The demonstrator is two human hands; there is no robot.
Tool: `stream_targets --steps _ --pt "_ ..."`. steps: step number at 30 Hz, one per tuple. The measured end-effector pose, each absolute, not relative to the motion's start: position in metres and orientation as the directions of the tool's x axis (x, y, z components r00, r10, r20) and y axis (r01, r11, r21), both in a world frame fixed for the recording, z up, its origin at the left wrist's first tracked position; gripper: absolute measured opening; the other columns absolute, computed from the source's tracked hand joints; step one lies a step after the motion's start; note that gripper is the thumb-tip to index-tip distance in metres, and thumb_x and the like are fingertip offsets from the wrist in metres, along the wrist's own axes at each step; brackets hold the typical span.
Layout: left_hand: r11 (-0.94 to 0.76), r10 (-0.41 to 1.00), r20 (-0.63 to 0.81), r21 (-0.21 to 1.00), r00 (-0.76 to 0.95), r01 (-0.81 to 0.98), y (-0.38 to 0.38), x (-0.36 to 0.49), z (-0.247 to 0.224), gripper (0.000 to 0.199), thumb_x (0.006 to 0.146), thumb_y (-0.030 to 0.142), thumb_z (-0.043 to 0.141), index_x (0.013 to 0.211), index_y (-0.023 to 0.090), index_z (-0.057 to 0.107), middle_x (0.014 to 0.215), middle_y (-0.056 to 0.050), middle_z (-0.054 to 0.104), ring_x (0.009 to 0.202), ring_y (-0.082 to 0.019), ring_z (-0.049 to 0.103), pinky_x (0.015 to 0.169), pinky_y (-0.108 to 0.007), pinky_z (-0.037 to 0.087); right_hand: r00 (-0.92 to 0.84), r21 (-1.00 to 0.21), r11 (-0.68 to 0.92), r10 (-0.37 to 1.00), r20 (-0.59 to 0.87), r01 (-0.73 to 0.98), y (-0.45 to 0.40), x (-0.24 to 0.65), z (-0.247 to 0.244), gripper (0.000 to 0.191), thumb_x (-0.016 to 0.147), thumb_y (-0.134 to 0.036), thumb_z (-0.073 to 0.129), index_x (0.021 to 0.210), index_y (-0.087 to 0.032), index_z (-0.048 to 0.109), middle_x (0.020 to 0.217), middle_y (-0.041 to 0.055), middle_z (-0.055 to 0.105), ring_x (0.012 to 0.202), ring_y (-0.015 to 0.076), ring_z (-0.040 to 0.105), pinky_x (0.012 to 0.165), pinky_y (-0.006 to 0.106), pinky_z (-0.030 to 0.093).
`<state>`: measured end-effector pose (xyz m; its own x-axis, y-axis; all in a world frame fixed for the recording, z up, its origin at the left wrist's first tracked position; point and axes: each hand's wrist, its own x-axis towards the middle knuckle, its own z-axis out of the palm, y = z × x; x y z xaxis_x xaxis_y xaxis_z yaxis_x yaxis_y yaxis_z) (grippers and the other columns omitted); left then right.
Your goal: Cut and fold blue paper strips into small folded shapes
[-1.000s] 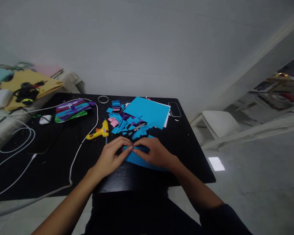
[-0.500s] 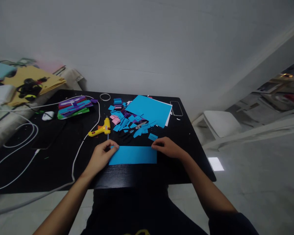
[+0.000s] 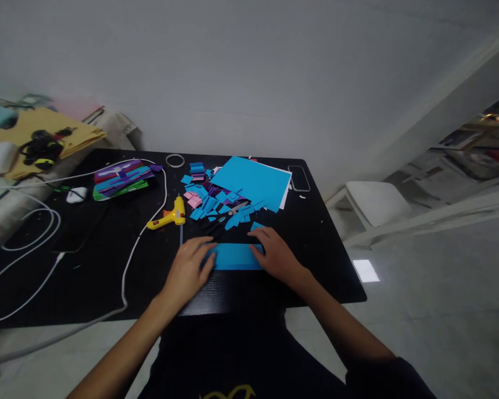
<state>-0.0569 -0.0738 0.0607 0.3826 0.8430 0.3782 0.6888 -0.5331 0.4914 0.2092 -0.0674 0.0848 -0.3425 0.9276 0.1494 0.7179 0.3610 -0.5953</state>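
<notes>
A blue paper strip (image 3: 235, 257) lies crosswise near the front edge of the black table, with a darker band along its lower edge. My left hand (image 3: 191, 263) rests over its left end, fingers apart. Over the right end is my right hand (image 3: 272, 252), its fingers spread and touching the paper. Beyond the hands is a heap of small blue pieces (image 3: 210, 205), with scissors (image 3: 236, 209) lying on it. A larger blue sheet (image 3: 253, 182) lies behind, over a white one. The yellow glue gun (image 3: 175, 213) is left of the heap.
White cables (image 3: 135, 246) cross the table's left side. Colored strips (image 3: 122, 178), a white case (image 3: 76, 194) and a dark phone (image 3: 77, 230) lie there. A tape ring (image 3: 175, 160) and a clear-edged case (image 3: 299, 178) sit farther back. A white stool (image 3: 372, 202) stands right.
Both hands have moved further over the strip, the left one to the right, and their pinches have opened. The strip looks narrower, with a darker lower band. The view has shifted slightly.
</notes>
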Motion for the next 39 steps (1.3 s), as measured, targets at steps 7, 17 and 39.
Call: stream_targets --steps 7,17,39 --pt "-0.645 0.762 0.276 0.398 0.585 0.652 -0.082 -0.031 0.044 0.041 0.098 0.015 0.050 0.139 0.016 0.058 0.149 -0.013 0.057 0.138 -0.031 0.053 0.114 -0.053 0.047 -0.525 -0.534 0.518 0.837 0.155 0.668 -0.083 0.173 0.059 0.041 0.097 -0.014 0.051 0.138 -0.010 0.058 0.139 0.0176 0.062 0.131 0.0276 0.055 0.115 0.048 0.045" --pt "-0.621 0.782 0.249 0.388 0.571 0.681 -0.086 -0.030 0.040 0.041 0.101 0.018 0.047 0.141 0.014 0.056 0.149 -0.014 0.058 0.140 -0.031 0.052 0.117 -0.054 0.045 -0.495 -0.465 0.492 0.860 0.125 0.736 -0.090 0.176 0.055 0.043 0.100 -0.017 0.046 0.142 -0.010 0.057 0.137 0.0158 0.065 0.130 0.0289 0.055 0.110 0.048 0.049" --pt "-0.524 0.851 0.243 0.309 0.467 0.794 -0.086 -0.085 0.040 0.041 0.104 0.037 0.046 0.138 0.016 0.059 0.142 -0.012 0.064 0.133 -0.029 0.059 0.111 -0.049 0.050 -0.336 -0.478 0.340 0.937 0.098 0.810 -0.097 0.206 0.063 0.039 0.100 -0.015 0.052 0.138 -0.012 0.061 0.128 0.0152 0.070 0.121 0.0261 0.062 0.103 0.043 0.051"
